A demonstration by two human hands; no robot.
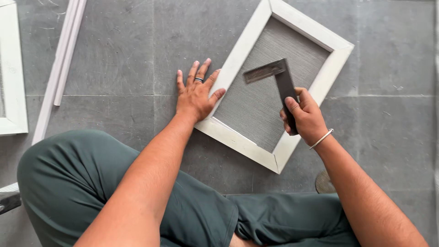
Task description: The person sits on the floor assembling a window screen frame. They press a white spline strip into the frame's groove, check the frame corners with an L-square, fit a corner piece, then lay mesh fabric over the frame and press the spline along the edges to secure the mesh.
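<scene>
A white rectangular frame (238, 139) with grey mesh stretched inside lies tilted on the grey stone floor. My left hand (197, 91), wearing a dark ring, rests flat with fingers spread, its thumb side pressing against the frame's left rail. My right hand (305, 114), with a metal bangle on the wrist, grips the dark handle of an L-shaped metal try square (270, 72). The square's blade lies across the mesh near the frame's upper middle.
White strips (64, 59) lie on the floor at upper left beside another white frame (13, 91) at the left edge. My legs in dark green trousers (73, 183) fill the foreground. A small round grey object (323, 183) sits by my right forearm.
</scene>
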